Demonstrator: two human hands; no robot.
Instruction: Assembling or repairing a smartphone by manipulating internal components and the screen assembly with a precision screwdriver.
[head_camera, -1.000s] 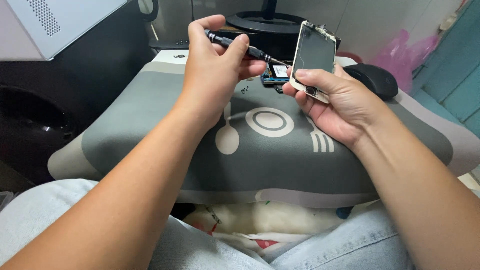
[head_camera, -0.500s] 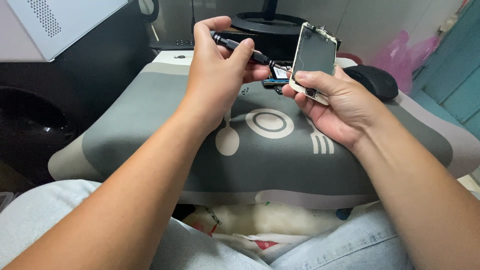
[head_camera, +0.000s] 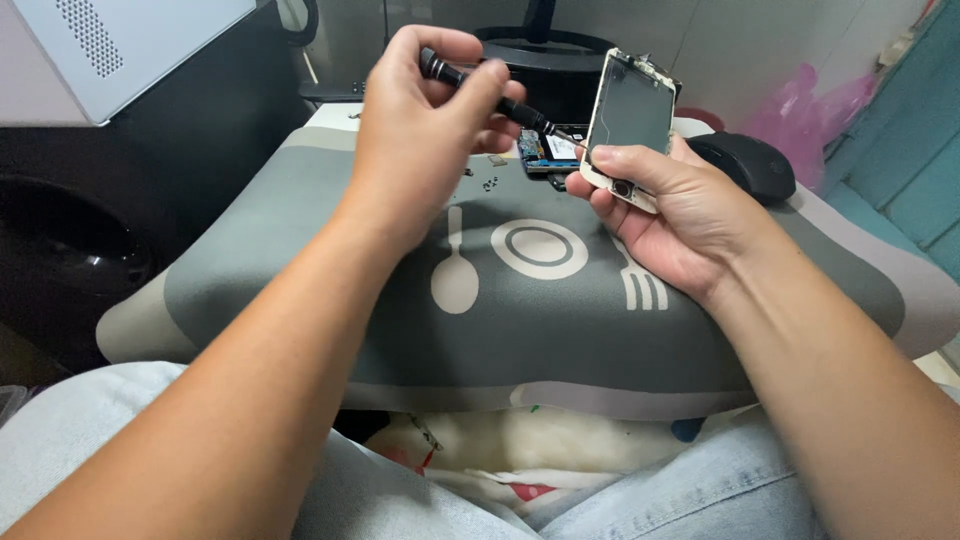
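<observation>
Right now the left hand (head_camera: 425, 140) is closed around a slim black screwdriver (head_camera: 480, 88), thumb and fingers pinching the shaft while its tip points to the right and down, toward the lower left edge of a phone screen panel (head_camera: 630, 115). The right hand (head_camera: 665, 205) grips that panel, thumb laid across its bottom edge and fingers curled behind, holding it nearly upright and tilted slightly back above a grey padded mat (head_camera: 520, 310) printed with a white spoon, plate and fork. To work this well, the person would probably do best to keep the panel pinned steady against the fingers and let the driver tip seat squarely before turning, with light downward pressure, since a slip at this angle could scrape the panel or skid toward the thumb. Whether the tip actually touches the panel cannot be told from this view. Just behind the driver tip the opened phone body (head_camera: 550, 150) lies flat on the mat, its circuit board showing, and a few tiny loose screws (head_camera: 489, 183) sit near it, easy to brush away with a wrist. A black computer mouse (head_camera: 750, 165) rests at the mat's right, well apart from both hands.
</observation>
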